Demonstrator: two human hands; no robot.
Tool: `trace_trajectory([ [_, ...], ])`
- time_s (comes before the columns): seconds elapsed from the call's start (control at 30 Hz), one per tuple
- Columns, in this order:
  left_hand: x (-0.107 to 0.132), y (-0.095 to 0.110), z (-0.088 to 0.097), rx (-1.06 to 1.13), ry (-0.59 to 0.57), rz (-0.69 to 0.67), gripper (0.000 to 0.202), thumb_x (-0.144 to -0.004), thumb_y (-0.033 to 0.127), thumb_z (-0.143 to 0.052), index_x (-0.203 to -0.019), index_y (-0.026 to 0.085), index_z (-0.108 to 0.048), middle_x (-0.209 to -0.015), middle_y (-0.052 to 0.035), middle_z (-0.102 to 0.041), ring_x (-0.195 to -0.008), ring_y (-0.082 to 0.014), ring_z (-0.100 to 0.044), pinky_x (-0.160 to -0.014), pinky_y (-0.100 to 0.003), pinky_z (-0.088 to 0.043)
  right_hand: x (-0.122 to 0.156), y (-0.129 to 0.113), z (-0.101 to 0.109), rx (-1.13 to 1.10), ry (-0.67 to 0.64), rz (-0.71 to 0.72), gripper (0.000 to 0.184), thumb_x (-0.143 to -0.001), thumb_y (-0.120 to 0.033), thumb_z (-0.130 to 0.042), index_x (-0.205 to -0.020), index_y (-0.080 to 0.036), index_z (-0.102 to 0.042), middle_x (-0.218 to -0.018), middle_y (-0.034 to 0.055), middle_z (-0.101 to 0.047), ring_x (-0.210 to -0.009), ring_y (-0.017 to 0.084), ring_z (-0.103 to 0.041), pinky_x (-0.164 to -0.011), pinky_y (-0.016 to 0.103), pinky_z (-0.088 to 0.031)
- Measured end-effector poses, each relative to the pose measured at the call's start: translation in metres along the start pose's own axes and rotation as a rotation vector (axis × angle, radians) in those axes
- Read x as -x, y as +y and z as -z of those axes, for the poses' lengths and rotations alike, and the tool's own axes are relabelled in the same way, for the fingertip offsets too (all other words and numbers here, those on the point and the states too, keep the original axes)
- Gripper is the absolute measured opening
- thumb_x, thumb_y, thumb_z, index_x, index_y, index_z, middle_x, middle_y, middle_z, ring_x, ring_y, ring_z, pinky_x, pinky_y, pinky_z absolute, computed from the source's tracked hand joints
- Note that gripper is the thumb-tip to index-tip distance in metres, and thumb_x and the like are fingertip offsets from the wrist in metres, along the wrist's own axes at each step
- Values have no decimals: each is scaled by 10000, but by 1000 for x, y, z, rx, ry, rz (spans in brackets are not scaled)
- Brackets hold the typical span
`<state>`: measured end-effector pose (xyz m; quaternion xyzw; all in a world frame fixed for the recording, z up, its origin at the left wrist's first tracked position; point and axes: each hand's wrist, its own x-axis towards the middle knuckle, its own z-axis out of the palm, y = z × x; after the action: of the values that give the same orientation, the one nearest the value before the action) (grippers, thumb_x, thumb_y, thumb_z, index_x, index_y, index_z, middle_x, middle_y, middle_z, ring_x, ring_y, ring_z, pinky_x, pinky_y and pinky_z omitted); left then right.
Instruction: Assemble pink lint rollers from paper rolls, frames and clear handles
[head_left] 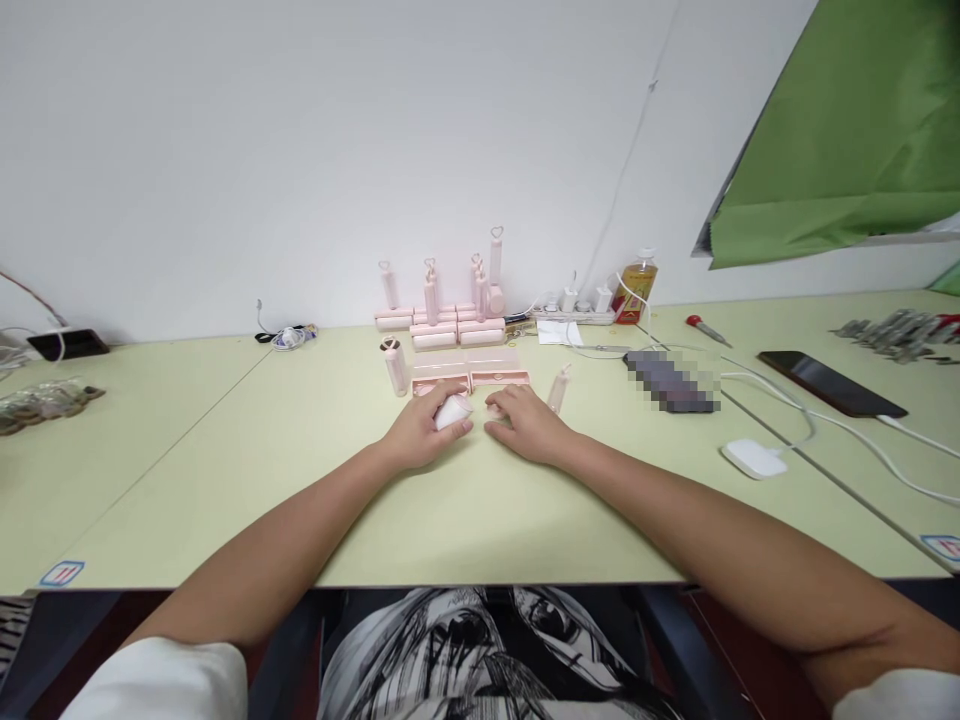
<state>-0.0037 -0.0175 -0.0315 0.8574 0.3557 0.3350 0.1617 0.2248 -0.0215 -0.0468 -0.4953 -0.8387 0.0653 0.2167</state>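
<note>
My left hand (421, 428) is closed around a rounded white piece with a pink edge (453, 412), thumb below and fingers above. Just to its right, my right hand (529, 422) rests on the table with its fingers curled. Something small and pale shows at those fingertips, too little to name. Behind both hands lie two open pink cases (500, 377), lids tilted back. A pink tube with a loop on top (396, 367) stands upright beyond my left hand. A similar clear-pink tube (559, 388) stands right beside my right hand.
Closed pink cases (437, 334) are stacked near the wall, with several looped tubes on and behind them. Further right are a power strip (577, 315), a yellow bottle (636, 287), a red-handled screwdriver (707, 330), a black phone (831, 383) and a white charger (754, 459) with trailing cables.
</note>
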Motion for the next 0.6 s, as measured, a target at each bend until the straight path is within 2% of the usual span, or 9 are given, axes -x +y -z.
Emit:
trace_trajectory([
  [0.07, 0, 0, 1, 0, -4, 3, 495, -864, 440, -578, -1293, 207, -497, -1269, -96, -608, -1117, -246, -596, -940, -374, -476, 1, -1, 0, 21, 42, -14, 328, -852, -281, -580, -1149, -144, -610, -1110, 141, -589, -1056, 298, -503, -906, 416, -423],
  [0.17, 0, 1, 1, 3, -5, 12, 499, -862, 444, -577, -1296, 210, -498, -1276, -96, -605, -1123, -249, -592, -945, -379, -472, 1, -1, 3, 37, -14, -33, 312, -877, -239, -542, -1165, -136, -605, -1135, 152, -594, -1071, 298, -519, -914, 415, -410],
  [0.3, 0, 2, 2, 9, -10, 30, 500, -857, 448, -578, -1295, 220, -498, -1273, -90, -607, -1126, -255, -590, -947, -387, -469, 1, -2, 8, 30, -107, -76, 296, -902, -271, -526, -1154, -147, -618, -1068, 143, -610, -1005, 280, -577, -838, 374, -427],
  [0.47, 0, 2, 2, 6, 20, 49, 484, -846, 447, -591, -1269, 226, -508, -1207, -74, -629, -1067, -239, -605, -895, -359, -476, 3, -2, 8, -4, -70, -77, 346, -851, -293, -594, -1164, -146, -621, -1074, 126, -586, -959, 250, -596, -795, 327, -432],
  [0.6, 0, 2, 2, 28, 77, 108, 436, -840, 459, -592, -1196, 221, -511, -1072, -50, -645, -944, -213, -613, -793, -330, -475, 5, -6, 8, -41, -75, -4, 192, -858, -206, -547, -1005, -154, -659, -936, 92, -614, -832, 206, -589, -754, 309, -417],
])
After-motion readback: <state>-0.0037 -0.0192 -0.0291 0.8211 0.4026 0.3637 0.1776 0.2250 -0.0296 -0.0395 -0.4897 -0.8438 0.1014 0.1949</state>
